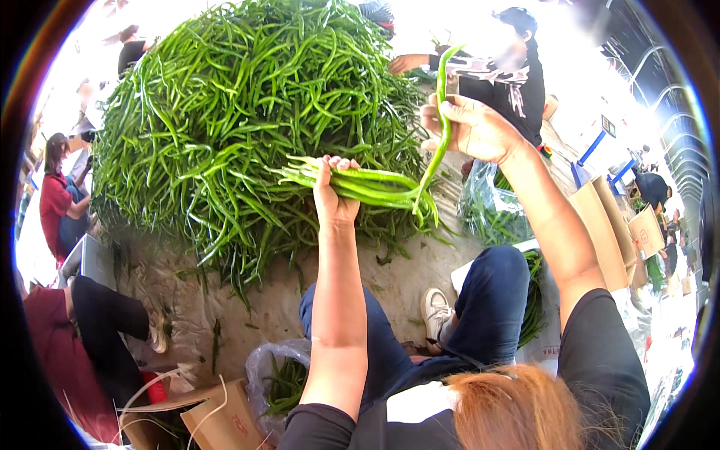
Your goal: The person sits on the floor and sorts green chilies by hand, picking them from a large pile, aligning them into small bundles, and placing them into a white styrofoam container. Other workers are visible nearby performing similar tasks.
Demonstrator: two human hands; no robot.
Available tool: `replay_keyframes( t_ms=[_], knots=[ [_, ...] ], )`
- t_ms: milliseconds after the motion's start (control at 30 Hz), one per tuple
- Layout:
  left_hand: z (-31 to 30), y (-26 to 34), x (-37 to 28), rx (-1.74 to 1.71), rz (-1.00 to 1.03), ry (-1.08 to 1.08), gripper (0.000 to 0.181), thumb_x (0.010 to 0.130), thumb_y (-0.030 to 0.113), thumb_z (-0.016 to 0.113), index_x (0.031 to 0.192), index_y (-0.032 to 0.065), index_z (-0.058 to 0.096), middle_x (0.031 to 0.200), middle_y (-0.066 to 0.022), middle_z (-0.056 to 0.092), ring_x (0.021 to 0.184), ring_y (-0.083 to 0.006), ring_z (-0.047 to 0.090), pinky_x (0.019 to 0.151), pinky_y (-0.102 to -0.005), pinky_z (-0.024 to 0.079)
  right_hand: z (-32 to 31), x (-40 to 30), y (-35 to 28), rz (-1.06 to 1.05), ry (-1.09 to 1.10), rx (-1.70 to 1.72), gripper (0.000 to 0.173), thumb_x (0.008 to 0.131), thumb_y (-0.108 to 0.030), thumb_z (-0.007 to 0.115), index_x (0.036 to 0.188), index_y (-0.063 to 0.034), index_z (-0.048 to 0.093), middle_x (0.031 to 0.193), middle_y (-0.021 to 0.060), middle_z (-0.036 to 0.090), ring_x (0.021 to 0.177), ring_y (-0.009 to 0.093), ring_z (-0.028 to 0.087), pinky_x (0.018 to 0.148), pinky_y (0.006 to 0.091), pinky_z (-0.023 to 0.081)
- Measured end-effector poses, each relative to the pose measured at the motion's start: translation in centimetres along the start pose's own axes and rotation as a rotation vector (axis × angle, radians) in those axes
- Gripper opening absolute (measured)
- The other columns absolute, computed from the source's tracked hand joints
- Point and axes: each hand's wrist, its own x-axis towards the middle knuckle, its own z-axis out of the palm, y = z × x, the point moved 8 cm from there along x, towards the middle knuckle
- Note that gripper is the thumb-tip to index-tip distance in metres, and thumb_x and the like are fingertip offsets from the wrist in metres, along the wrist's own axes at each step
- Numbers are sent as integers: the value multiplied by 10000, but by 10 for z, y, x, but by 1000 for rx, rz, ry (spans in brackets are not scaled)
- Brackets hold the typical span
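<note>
A large heap of long green chili peppers (242,112) rises in front of me. My left hand (336,194) is closed around a bundle of long green peppers (382,188), held level over the heap's near right side. To the right and higher up, my right hand (472,126) holds a single long green pepper (443,124) between thumb and fingers. That pepper hangs upright, slightly curved, and its lower end meets the right end of the bundle in this view.
Clear plastic bags of peppers stand at the right (492,208) and lower left (284,377). Cardboard boxes (225,416) lie at the bottom left, others (602,230) at the right. A co-worker (506,84) reaches toward the heap; another person's legs (107,326) are at the left.
</note>
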Motion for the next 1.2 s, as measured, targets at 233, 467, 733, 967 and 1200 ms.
replay_keyframes(
  t_ms=[233,467,733,967,1200],
  knots=[
    [5,-19,-19,451,-36,207,183,869,249,643,853,118,516,772,10,524,719,-147,517,794,-359,462,-15,7,-18,-161,184,65,186,925,-121,521,1098,-52,526,1116,132,602,1104,320,562,946,495,457],
    [15,-19,-27,448,8,218,187,907,258,585,871,97,500,771,-34,527,705,-193,527,718,-367,483,15,11,-20,-248,147,44,191,938,-175,510,1063,-31,521,1065,137,611,1026,283,607,920,423,498],
    [17,-22,-54,376,50,308,186,887,270,621,882,119,512,804,-7,524,741,-174,516,738,-348,469,98,32,22,-70,-47,-30,213,933,-218,537,1057,-57,475,1028,153,641,862,185,646,737,311,560],
    [-3,-8,-77,263,287,449,229,898,253,604,897,35,534,763,-73,593,610,-190,558,551,-312,471,169,56,74,9,-297,-74,235,912,-232,581,899,2,592,1001,131,653,641,42,550,567,157,501],
    [-4,18,-114,342,452,521,301,874,295,574,1022,33,563,901,-28,582,768,-113,537,626,-307,429,244,41,163,140,-397,-98,151,880,-188,631,901,-39,633,939,93,664,724,69,626,647,160,535]
  ],
)
